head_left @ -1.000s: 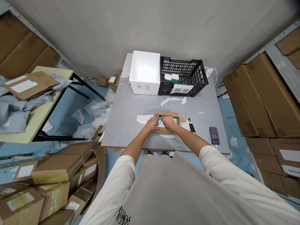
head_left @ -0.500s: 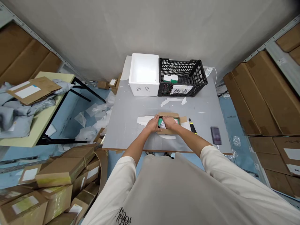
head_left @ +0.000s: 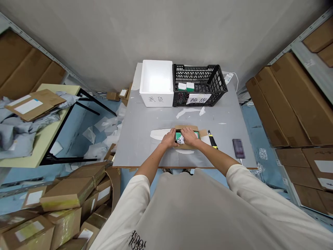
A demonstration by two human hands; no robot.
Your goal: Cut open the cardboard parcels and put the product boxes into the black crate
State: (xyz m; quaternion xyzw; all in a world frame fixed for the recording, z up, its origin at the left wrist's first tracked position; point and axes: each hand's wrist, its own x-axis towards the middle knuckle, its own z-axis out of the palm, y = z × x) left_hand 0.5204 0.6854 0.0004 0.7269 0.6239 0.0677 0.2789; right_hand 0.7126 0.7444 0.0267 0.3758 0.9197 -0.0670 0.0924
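Note:
An opened cardboard box (head_left: 187,127) lies near the front of the grey table, its flaps folded out. Inside it shows a green box (head_left: 178,134), along with a crumpled piece of white printed paper (head_left: 180,140). My left hand (head_left: 169,138) grips the left end of the cardboard box, thumb along the near side. Reaching in from the right, my right hand (head_left: 189,136) has its fingers curled over the green box; its fingertips are partly hidden. Just right of the carton lies a black and yellow utility knife (head_left: 212,140).
A white foam bin (head_left: 160,99) and a black plastic crate (head_left: 218,91) with small green-and-white boxes (head_left: 189,86) stand at the back. Torn white paper (head_left: 160,134) lies beside the carton. A blurred-out phone (head_left: 238,148) is at right. Several parcels (head_left: 70,191) crowd the floor at left.
The view has shifted slightly. Both hands stay at the cardboard box with nearly the same hold, and the crumpled paper shows a little more beside my right fingers.

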